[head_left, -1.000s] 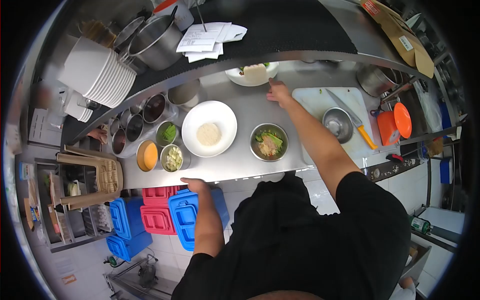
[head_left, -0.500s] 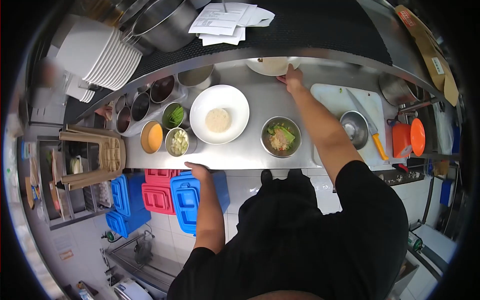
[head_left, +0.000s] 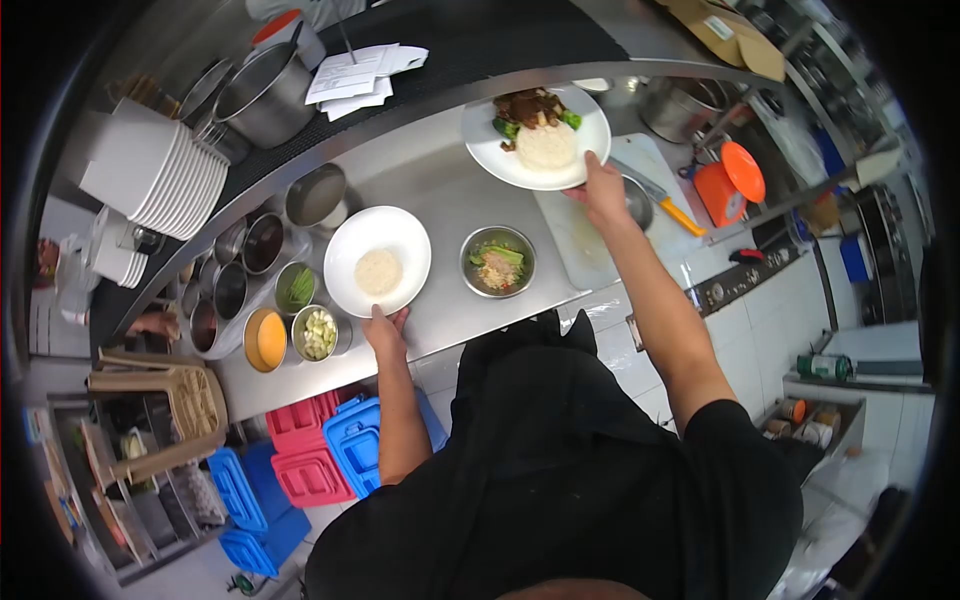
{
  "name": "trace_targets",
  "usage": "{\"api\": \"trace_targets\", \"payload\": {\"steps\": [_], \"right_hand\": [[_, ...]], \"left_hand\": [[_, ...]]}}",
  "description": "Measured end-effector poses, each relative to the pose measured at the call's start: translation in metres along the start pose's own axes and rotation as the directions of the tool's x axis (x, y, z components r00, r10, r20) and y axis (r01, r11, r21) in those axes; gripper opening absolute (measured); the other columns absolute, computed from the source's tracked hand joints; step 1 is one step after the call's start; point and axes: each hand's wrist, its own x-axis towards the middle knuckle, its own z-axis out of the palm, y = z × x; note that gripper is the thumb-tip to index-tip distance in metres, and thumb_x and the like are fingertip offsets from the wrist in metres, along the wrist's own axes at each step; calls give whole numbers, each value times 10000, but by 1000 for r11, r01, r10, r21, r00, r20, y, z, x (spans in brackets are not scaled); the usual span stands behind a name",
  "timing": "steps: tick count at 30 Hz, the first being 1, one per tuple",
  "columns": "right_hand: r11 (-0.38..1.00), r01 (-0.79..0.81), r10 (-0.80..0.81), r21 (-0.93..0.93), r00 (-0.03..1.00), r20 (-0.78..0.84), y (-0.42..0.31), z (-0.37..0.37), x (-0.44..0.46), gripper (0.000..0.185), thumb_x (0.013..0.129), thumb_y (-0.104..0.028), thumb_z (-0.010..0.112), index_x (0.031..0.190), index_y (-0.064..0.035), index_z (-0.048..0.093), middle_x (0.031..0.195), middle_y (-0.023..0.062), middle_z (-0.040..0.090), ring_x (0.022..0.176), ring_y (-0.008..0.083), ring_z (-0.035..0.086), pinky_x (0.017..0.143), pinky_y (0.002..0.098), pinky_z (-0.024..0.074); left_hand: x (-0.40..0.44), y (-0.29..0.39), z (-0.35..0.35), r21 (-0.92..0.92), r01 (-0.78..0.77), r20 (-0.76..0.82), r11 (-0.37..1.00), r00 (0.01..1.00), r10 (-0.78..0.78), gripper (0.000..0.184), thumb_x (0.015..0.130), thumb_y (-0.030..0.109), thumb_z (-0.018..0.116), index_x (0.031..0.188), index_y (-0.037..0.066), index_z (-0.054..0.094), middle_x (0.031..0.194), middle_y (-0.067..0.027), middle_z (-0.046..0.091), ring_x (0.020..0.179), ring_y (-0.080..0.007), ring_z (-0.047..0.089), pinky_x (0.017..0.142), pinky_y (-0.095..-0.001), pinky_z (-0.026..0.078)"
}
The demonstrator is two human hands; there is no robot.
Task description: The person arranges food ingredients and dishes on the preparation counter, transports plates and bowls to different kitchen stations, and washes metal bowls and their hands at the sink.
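Note:
My right hand [head_left: 603,190] grips the rim of a white plate [head_left: 490,150] with a mound of rice, dark brown meat and green vegetables, held up near the shelf edge. Below and left of it, my left hand [head_left: 384,330] pinches the near rim of a white bowl [head_left: 342,250] with a round mound of rice. Between the two, on the steel counter, stands a metal bowl [head_left: 467,262] of greens and chopped bits. Cups of yellow liquid [head_left: 270,339], pale chopped pieces [head_left: 319,335] and green strips [head_left: 297,287] stand left of the white bowl.
A cutting board [head_left: 570,240] carries a yellow-handled knife [head_left: 683,217] and a small metal bowl. An orange scale [head_left: 718,195] stands to the right. Stacked white dishes [head_left: 160,180], pots and paper slips [head_left: 355,80] sit on the overhead shelf. Another person's hand [head_left: 155,323] shows at far left.
My right hand has brought the plate of food out from beneath the shelf, toward me. My left hand has moved from the counter edge to the rice bowl's rim. The camera view has turned.

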Motion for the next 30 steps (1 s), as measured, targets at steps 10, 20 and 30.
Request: {"api": "trace_targets", "payload": {"steps": [10,20,30], "right_hand": [[994,103,-86,36,942,-325,3,-131,-189,357,1041,-254,448,1206,52,530,1042,156,687,829,226,717,646,338,632],[972,164,-22,165,771,-636,80,-198,-370,392,1046,-271,445,1290,31,497,1184,137,639,1018,230,668,835,379,572],[852,452,192,263,197,-961,188,-251,-528,337,1047,-282,447,1242,-18,520,1096,107,670,934,194,687,730,380,607]], "left_hand": [[39,-12,83,-131,149,279,980,954,-108,469,988,34,424,1437,63,292,1361,-209,468,1099,-355,618,864,-429,595],[114,-4,212,-55,55,321,997,946,-35,341,993,110,496,1331,64,480,1250,-134,587,1090,-269,614,897,-386,565],[173,-58,157,219,135,432,966,874,-220,600,1015,410,426,1294,-120,452,1367,-251,495,1276,-360,495,1077,-462,439]]}}
